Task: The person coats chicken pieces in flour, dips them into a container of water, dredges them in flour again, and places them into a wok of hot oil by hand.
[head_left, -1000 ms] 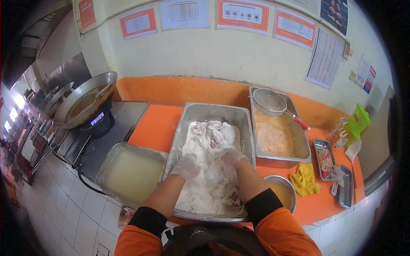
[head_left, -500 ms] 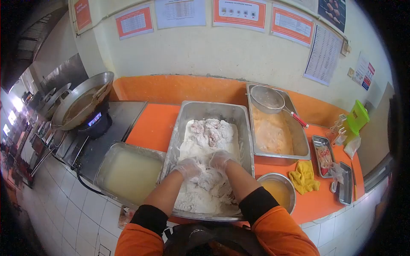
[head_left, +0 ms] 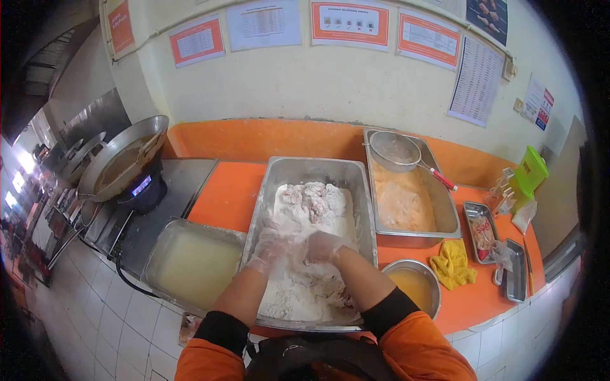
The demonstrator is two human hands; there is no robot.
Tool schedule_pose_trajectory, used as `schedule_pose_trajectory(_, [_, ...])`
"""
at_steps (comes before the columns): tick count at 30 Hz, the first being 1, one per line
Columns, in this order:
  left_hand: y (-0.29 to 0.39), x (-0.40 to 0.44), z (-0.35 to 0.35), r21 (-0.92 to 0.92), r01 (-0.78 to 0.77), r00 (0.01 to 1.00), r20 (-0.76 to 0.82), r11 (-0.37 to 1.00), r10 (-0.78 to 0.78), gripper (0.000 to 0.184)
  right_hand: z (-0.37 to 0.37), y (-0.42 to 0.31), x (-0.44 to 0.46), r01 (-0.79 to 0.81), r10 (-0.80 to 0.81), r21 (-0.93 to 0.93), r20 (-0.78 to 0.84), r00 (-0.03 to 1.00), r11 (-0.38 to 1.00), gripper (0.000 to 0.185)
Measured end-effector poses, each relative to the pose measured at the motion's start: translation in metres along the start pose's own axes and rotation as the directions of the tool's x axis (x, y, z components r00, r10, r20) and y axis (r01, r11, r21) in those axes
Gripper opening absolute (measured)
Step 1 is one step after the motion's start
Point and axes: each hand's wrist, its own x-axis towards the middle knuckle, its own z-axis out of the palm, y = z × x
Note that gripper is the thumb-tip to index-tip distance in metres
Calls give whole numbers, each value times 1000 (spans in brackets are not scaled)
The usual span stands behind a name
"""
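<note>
- Orange sleeves (head_left: 422,336) with black cuffs reach in from the near edge, both arms stretched over a metal tray (head_left: 318,167) of white flour (head_left: 283,308).
- Floury lumps (head_left: 327,286) lie at the tray's near right, partly sunk in the flour.
- The left hand (head_left: 273,244), in a clear glove, works low in the flour at the tray's left side; its fingers are blurred, and whether it grips anything cannot be told.
- The right hand (head_left: 322,246), gloved alike, is just beside it near the tray's middle, fingers bent down; whether they close on a piece cannot be seen.
- To the left, just beside the tray, stands a basin of cloudy, pale liquid (head_left: 197,260).
- To the right, a round bowl (head_left: 436,292) of yellow-orange liquid sits on the orange tabletop (head_left: 229,197), a crumpled yellow cloth (head_left: 453,262) near it.
- Farther right are two small trays, one (head_left: 516,282) bare-sided and grey, the other holding a packet (head_left: 484,238) with red print.
- Beyond the hands, coated pieces (head_left: 314,200) sit clustered on the flour at the tray's far end.
- At far right, a sieve (head_left: 395,151) with a red handle rests across a deep pan of orange mixture (head_left: 403,200).
- At far left, a wok (head_left: 155,136) of brown liquid sits on a burner (head_left: 143,190).
- Printed sheets (head_left: 349,24) line the far wall.
</note>
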Motion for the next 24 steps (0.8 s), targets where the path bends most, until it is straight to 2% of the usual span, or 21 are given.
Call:
schedule_pose_trajectory(1, [9, 0, -6, 69, 106, 994, -25, 992, -104, 30, 2, 0, -1, 5, -4, -25, 16, 1000, 1000, 29])
schedule_pose_trajectory(3, [20, -1, -13, 216, 246, 969, -30, 945, -246, 27, -16, -12, -21, -182, 182, 15, -106, 977, 983, 29])
schedule_pose_trajectory(4, [23, -1, -13, 302, 269, 959, 3, 914, -283, 25, -29, -18, -31, -271, 274, 42, -166, 947, 962, 29])
schedule_pose_trajectory(5, [21, -1, -15, 369, 221, 955, 107, 903, -278, 26, -41, -20, -38, -217, 216, 2, -114, 970, 976, 29])
schedule_pose_trajectory(7, [15, -2, -13, 455, -7, 887, 414, 891, -204, 28, -62, -18, -46, -100, 101, -69, 8, 995, 993, 29])
schedule_pose_trajectory(10, [15, -6, -4, 435, -351, 647, 752, 829, -121, 32, -63, 9, -23, -309, 302, -174, -65, 951, 935, 28])
schedule_pose_trajectory(13, [11, -22, 13, 347, -538, 477, 877, 768, -62, 35, -72, 33, -1, -400, 349, -89, -344, 872, 912, 26])
schedule_pose_trajectory(16, [7, -36, 28, 290, -609, 423, 906, 738, -6, 38, -53, 47, 25, -403, 427, 146, -381, 820, 904, 33])
schedule_pose_trajectory(19, [22, -40, 21, 261, -610, 436, 899, 748, 42, 34, -4, 51, 50, -381, 378, -11, -103, 920, 924, 29])
schedule_pose_trajectory(20, [26, -39, 20, 255, -605, 446, 894, 754, 55, 31, 35, 65, 72, -410, 423, 163, -56, 904, 898, 34])
schedule_pose_trajectory(21, [26, -38, 21, 216, -649, 409, 908, 729, 95, 31, 65, 75, 88, -429, 456, 329, -5, 890, 841, 40])
schedule_pose_trajectory(22, [25, -38, 22, 179, -692, 371, 919, 699, 131, 31, 68, 67, 87, -261, 263, 122, -3, 965, 958, 35])
schedule_pose_trajectory(23, [24, -36, 22, 142, -732, 330, 929, 667, 165, 31, 64, 58, 83, -62, 66, -85, 41, 997, 994, 31])
schedule_pose_trajectory(24, [31, -32, 13, 129, -682, 364, 914, 720, 181, 31, 56, 53, 79, -125, 125, 0, 72, 990, 992, 31])
